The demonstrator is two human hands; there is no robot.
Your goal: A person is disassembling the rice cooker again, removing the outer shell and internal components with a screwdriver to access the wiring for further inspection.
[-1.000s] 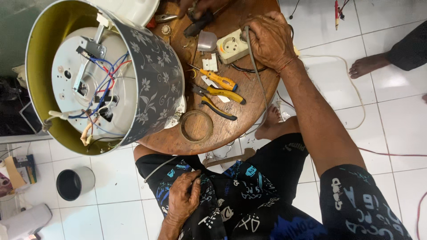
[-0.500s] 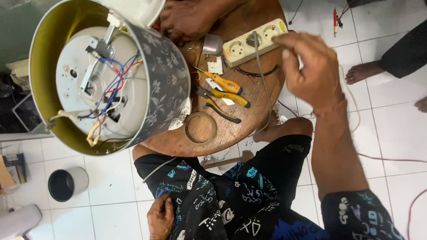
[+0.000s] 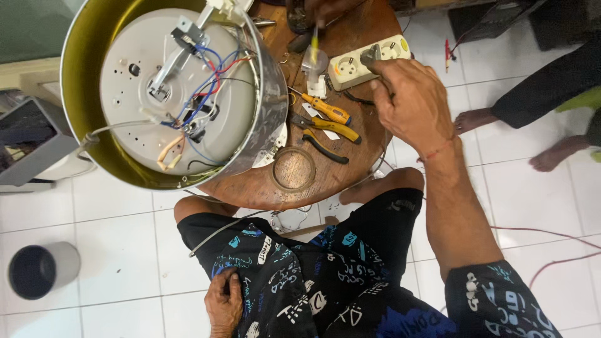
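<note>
The floor (image 3: 125,238) was laid with white square tiles and lay in even, soft light. A round wooden surface (image 3: 350,156) stood on it. Beyond the surface's left edge sat a grey box-like unit (image 3: 31,144), and a dark cylindrical bin (image 3: 41,270) stood near it. A red cable (image 3: 551,235) trailed across the tiles at right.

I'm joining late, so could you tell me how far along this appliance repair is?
Done: the appliance lies opened, its wiring exposed. In hand: the right hand holds a dark plug at the power strip; the left hand rests on the lap. Left: loose wire ends remain unconnected, pliers idle.
</note>
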